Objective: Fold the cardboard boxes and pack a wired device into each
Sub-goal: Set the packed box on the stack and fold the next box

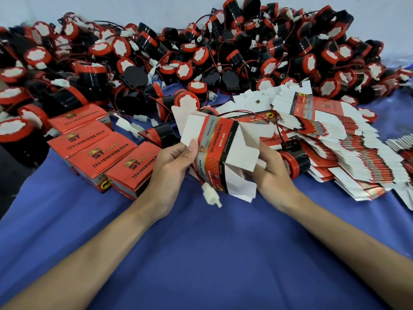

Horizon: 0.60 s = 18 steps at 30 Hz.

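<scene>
Both hands hold one cardboard box (220, 139) low over the blue cloth (201, 253), in the middle of the view. The box is only half formed. Its body is red with a grey band, a black stripe and small printed text, and its white flaps stand open at the top, at the right and at the bottom. The left hand (172, 164) grips the left edge, with the thumb pressing on a white flap and the other fingers curled behind. The right hand (271, 168) grips the right side, its fingers curled under a white flap. Below the box a white connector (211, 196) hangs on a red wire (196, 173). The box hides where this wire begins.

To the left, four closed boxes (98, 151) lie in a row, touching one another, red with the letters "ST" on top. To the right lies a fanned stack of flat boxes (348, 139). One black device with a red ring (297, 163) rests on it, just beside the right hand. Behind everything is a big pile of devices (156, 48) with round black bodies, red rims, white faces and thin wires with white plugs.
</scene>
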### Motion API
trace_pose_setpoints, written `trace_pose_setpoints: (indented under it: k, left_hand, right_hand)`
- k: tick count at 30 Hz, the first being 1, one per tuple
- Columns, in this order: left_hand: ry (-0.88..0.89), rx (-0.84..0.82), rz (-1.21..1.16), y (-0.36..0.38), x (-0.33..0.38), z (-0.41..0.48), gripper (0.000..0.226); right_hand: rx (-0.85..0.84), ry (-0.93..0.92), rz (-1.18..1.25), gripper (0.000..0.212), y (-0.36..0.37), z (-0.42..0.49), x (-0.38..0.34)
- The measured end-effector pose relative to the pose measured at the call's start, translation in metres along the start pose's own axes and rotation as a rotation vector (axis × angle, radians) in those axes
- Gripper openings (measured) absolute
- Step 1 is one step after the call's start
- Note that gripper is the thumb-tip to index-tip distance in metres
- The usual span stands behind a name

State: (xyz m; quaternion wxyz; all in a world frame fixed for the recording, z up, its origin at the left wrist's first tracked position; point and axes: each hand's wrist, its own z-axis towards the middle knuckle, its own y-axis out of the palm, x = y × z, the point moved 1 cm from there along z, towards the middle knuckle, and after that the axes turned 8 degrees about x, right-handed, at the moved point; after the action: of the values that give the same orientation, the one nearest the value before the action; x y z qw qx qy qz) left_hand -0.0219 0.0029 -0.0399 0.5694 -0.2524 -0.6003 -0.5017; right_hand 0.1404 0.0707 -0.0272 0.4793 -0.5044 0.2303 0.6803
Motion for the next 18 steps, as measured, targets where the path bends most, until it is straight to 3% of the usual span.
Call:
trace_pose_setpoints:
  k: [4,6,8,10,13,16,18]
  left_hand:
    - [0.131,-0.025,0.082,0.002,0.0,-0.003,0.031]
    - [0.241,-0.021,0.308,0.004,0.0,-0.007,0.036]
    - [0.377,0.03,0.595,0.007,0.001,-0.01,0.04]
    - [0.586,0.091,0.814,0.009,0.005,-0.013,0.039]
    - [0.882,0.192,1.026,0.012,0.007,-0.018,0.051]
    - [0.967,0.184,1.15,0.01,0.004,-0.015,0.087]
    - [1.003,0.147,1.169,0.01,0.007,-0.007,0.085]
  right_hand:
    - [0.237,-0.101,-0.191,0.015,-0.002,0.0,0.009]
    - [0.368,-0.094,-0.129,0.011,-0.005,0.002,0.009]
    - [0.464,-0.074,-0.063,0.03,-0.006,0.004,0.006]
    - [0.508,-0.071,-0.056,0.034,-0.008,0.008,0.006]
    - [0.504,-0.046,-0.043,0.038,-0.009,0.009,0.011]
    - [0.387,-0.057,-0.105,0.037,-0.005,0.006,0.009]
    - [0.274,-0.112,-0.228,0.026,-0.001,0.002,0.006]
